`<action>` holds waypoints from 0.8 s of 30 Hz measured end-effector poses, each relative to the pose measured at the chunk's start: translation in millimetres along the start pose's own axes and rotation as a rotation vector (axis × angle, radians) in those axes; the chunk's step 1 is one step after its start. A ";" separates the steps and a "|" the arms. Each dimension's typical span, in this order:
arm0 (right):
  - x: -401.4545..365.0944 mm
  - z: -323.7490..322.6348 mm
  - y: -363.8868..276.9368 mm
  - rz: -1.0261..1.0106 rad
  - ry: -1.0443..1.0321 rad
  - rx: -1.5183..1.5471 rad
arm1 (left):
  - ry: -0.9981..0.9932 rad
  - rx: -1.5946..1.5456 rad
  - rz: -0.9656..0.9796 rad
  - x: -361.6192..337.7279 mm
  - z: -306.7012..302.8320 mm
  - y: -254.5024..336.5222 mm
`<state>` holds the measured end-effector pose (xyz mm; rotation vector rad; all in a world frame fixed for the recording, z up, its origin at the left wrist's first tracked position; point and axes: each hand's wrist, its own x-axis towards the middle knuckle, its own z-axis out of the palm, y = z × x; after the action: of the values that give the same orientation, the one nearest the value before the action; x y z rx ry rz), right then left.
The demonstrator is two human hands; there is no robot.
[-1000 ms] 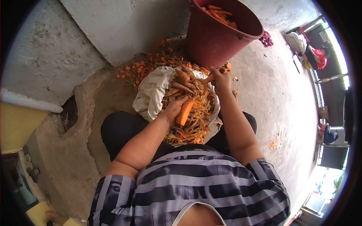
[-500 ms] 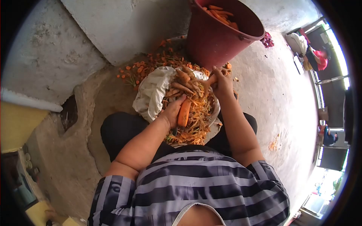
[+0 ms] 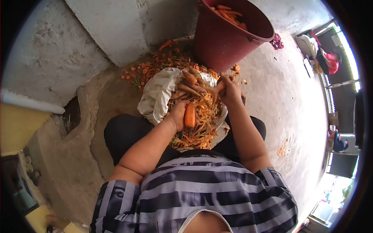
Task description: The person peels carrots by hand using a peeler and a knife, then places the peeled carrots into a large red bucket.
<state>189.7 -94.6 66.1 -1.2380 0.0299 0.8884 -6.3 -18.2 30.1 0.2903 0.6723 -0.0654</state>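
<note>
My left hand [image 3: 178,115] is closed round a thick orange carrot [image 3: 189,115], its skin peeled to smooth bright flesh with a few dark specks. My right hand [image 3: 231,90] is closed on an orange-brown piece [image 3: 218,86] that widens toward its left end; I cannot tell its kind. Between my knees sits a white sack [image 3: 154,95], rolled open. Unpeeled, soil-stained carrots [image 3: 189,88] lie in its far part. Shredded peelings [image 3: 204,116] heap up nearer me, beneath both hands.
A large dark red bucket [image 3: 229,42] holding orange carrots [image 3: 229,16] stands just beyond the sack. Cut carrot slices and scraps [image 3: 145,70] litter the floor by the wall [image 3: 101,31]. On the far right, a person in red [image 3: 331,63] sits at a distance.
My left hand has turned the carrot more upright. My right hand has shifted slightly down, still closed on the orange-brown piece. The sack and bucket stay in place.
</note>
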 end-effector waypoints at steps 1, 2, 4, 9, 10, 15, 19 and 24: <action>-15.5 8.7 8.7 -0.028 -0.112 0.051 | 0.014 -0.047 0.009 2.7 -1.8 0.2; -32.8 16.0 12.5 -0.031 -0.251 0.045 | -0.003 -0.043 0.007 -1.8 2.6 2.4; -49.9 22.9 20.6 0.017 -0.453 0.010 | -0.038 -0.030 -0.002 -16.0 15.7 6.1; -33.5 36.3 29.9 0.058 -0.336 -0.009 | -0.118 0.067 0.094 -9.0 4.2 -1.9; -13.5 28.1 35.3 0.079 -0.236 -0.034 | -0.135 0.120 0.101 -8.6 2.6 -1.9; 41.3 -16.3 14.3 -0.021 0.039 -0.107 | -0.132 0.025 -0.039 -9.1 -3.9 0.7; -27.0 21.0 13.1 0.026 -0.253 0.033 | -0.061 -0.002 0.007 -13.9 5.2 3.0; 0.4 13.2 42.1 0.112 -0.380 -0.072 | -0.081 0.051 0.040 -1.6 -0.6 -2.6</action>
<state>159.2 -81.6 37.1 -1.1247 -0.2397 1.2195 -8.3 -20.6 30.1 0.3487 0.5850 -0.0559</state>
